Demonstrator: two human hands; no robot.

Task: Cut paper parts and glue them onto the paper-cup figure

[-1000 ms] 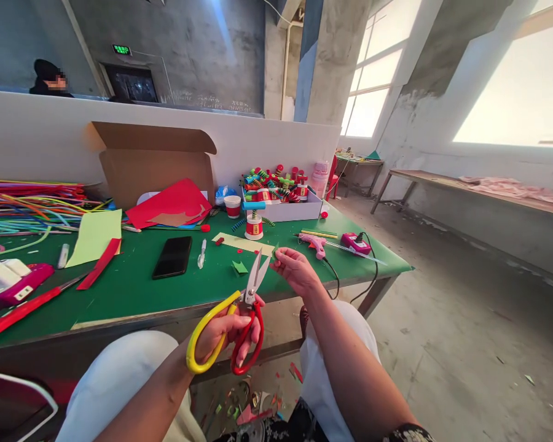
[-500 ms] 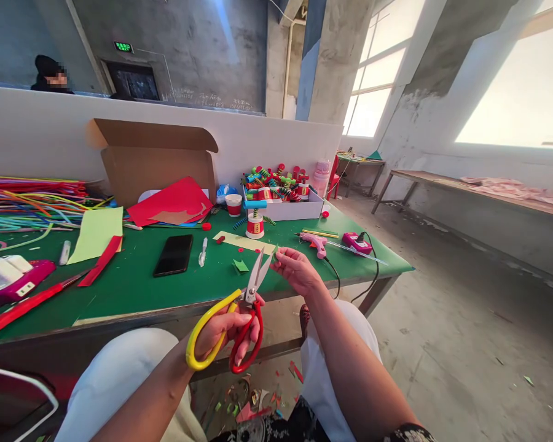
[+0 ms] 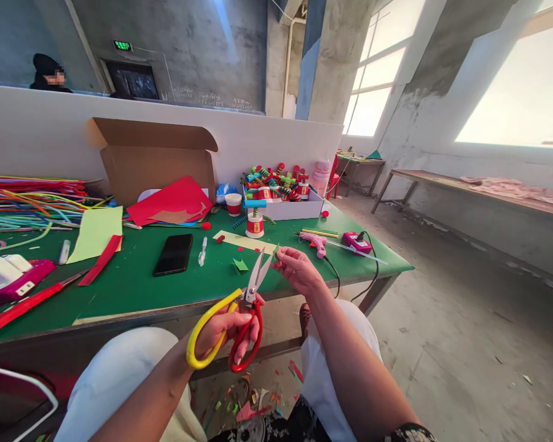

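Note:
My left hand (image 3: 225,328) is closed on a pair of scissors (image 3: 252,293) with one yellow and one red handle. The blades stand apart and point up, over the table's front edge. Between the fingertips of my right hand (image 3: 297,269) is a small piece of green paper (image 3: 276,250), right beside the blade tips; my fingers cover part of it. A green paper scrap (image 3: 240,265) lies on the table left of the blades. Behind it, a red-and-white paper cup figure (image 3: 255,226) with a blue tube on top and coiled arms stands upright.
On the green table (image 3: 133,301) lie a black phone (image 3: 173,255), a white pen (image 3: 203,252), a pink glue gun (image 3: 314,242) and a purple power strip (image 3: 357,243). A white box (image 3: 286,210) of finished figures stands behind. Red-handled scissors (image 3: 23,309) rest at left.
Both hands stay almost in place. The green paper in my right fingertips has turned slightly beside the open blades.

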